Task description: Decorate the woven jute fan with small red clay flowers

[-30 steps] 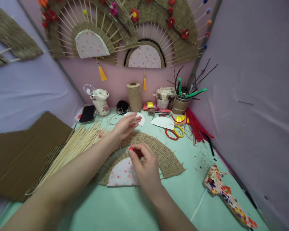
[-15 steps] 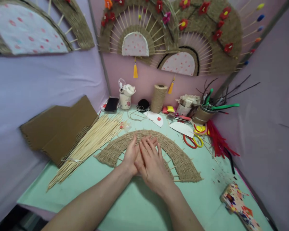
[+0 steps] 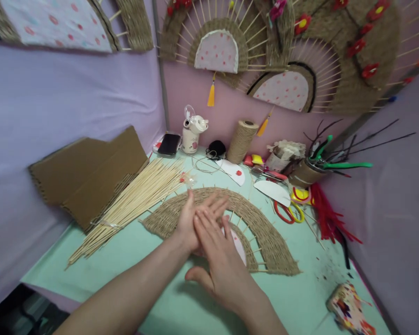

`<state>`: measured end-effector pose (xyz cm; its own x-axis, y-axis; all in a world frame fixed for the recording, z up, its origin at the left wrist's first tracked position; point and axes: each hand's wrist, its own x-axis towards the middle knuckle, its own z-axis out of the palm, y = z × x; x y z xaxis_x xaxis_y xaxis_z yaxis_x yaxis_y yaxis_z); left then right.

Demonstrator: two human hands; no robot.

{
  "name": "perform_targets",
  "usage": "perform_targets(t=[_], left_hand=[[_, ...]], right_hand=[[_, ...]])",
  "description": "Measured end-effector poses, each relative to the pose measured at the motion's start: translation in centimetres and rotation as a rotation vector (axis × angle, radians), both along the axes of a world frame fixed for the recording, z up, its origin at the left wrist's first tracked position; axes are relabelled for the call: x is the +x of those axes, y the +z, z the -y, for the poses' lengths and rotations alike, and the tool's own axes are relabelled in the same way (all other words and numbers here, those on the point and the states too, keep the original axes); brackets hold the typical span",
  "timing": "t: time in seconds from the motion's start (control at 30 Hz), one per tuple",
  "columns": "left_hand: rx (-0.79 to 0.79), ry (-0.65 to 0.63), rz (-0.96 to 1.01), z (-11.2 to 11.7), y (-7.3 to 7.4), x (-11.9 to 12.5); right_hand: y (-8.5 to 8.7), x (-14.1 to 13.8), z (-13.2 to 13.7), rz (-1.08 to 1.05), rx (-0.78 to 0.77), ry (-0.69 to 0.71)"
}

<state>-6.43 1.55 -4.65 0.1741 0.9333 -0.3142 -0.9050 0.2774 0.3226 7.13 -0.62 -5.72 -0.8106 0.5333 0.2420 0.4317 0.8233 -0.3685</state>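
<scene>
You are facing a corner booth: a lilac wall (image 3: 73,93) on the left, a pink wall (image 3: 226,116) at the far end and a greyish-lilac wall (image 3: 398,209) on the right. Woven fans (image 3: 352,60) hang on the far wall. The table (image 3: 125,260) is mint green, evenly lit.

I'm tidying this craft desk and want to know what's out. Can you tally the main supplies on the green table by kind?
Woven jute fans: 1
Bundles of bamboo skewers: 1
Jute twine spools: 1
Scissors: 1
Cardboard sheets: 1 stack, count unclear
Phones: 1
Glue guns: 1
Total: 7 entries. Both hands, left hand and right hand, rest open over the fan.
</scene>
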Motion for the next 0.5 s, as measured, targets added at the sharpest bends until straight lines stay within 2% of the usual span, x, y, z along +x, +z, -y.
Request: perform_targets(t=[0.07, 0.13, 0.2, 0.3, 0.33, 0.4, 0.43, 0.5], left_hand=[[0.056, 0.094, 0.061, -0.2, 0.1, -0.5], [0.06, 0.092, 0.117, -0.1, 0.2, -0.3], [0.006, -0.008, 0.133, 0.1, 0.0, 0.6], [-0.078, -0.128, 0.083, 0.3, -0.6, 1.3], [-0.055, -0.112, 0.081, 0.2, -0.7, 1.1], [-0.001, 0.014, 0.099, -0.1, -0.7, 0.4], [0.026, 0.085, 0.113, -0.2, -0.6, 0.1], [0.041, 0.109, 0.137, -0.3, -0.5, 0.0]], right_hand=[[-0.1, 0.3, -0.2, 0.014, -0.004, -0.04], [-0.2, 0.6, -0.6, 0.015, -0.012, -0.141], [-0.2, 0.6, -0.7, 0.014, -0.015, -0.195], [0.0, 0.2, -0.1, 0.028, -0.025, -0.119], [0.1, 0.1, 0.1, 0.034, -0.032, -0.071], [0.2, -0.1, 0.3, 0.053, -0.05, -0.028], [0.2, 0.0, 0.2, 0.063, -0.058, -0.048], [0.1, 0.1, -0.1, 0.077, -0.071, -0.15]])
